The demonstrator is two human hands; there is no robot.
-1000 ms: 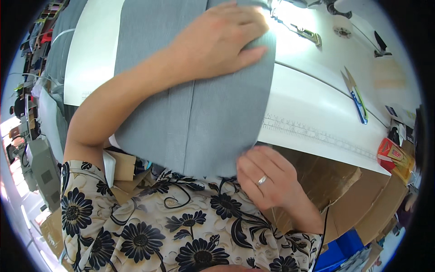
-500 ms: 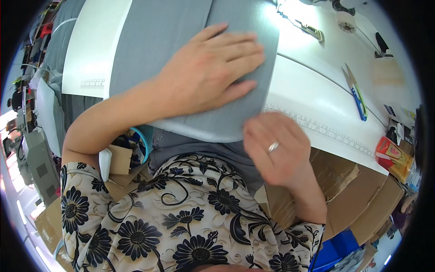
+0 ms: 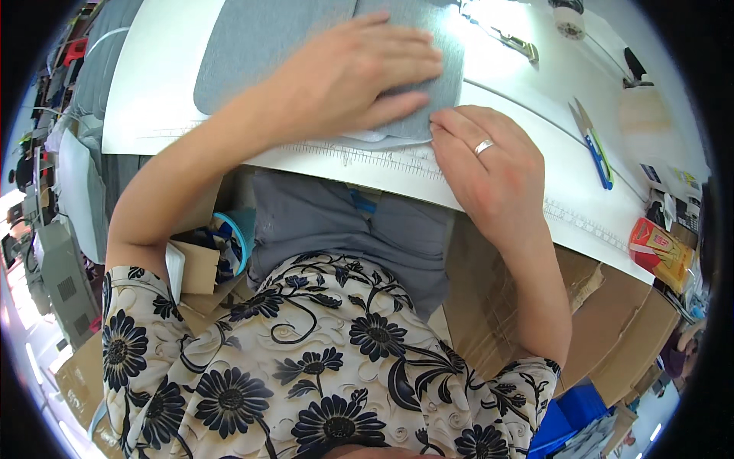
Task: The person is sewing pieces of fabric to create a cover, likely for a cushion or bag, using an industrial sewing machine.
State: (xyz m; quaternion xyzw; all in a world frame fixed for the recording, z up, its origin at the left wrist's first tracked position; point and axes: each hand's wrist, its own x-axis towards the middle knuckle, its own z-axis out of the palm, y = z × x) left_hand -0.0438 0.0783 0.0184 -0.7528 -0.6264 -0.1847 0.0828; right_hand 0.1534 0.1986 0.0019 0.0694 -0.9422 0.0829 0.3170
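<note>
My lap in grey trousers (image 3: 302,218) is nearest, just below the table (image 3: 157,73)'s front edge; a cardboard box (image 3: 489,306) stands open to the R of it. Ruler marks (image 3: 589,223) run along that edge, w/ the grey cloth (image 3: 256,50)'s near edge lying on the table just behind or over them, a paler layer peeking out below. My R hand (image 3: 493,172) is curled at the near R corner, prob. to steady it; thumb's hidden, so can't tell if I'm pinching. My L hand (image 3: 367,69) lies palm-down across the cloth, fingers loose & gripping nothing, prob. keeping it flat. Bare tabletop L & R = room to slide sideways. Scissors (image 3: 595,153) lie well off to the R, out of the way; farther back, a bright light (image 3: 497,11) hits the cloth's far R edge.
</note>
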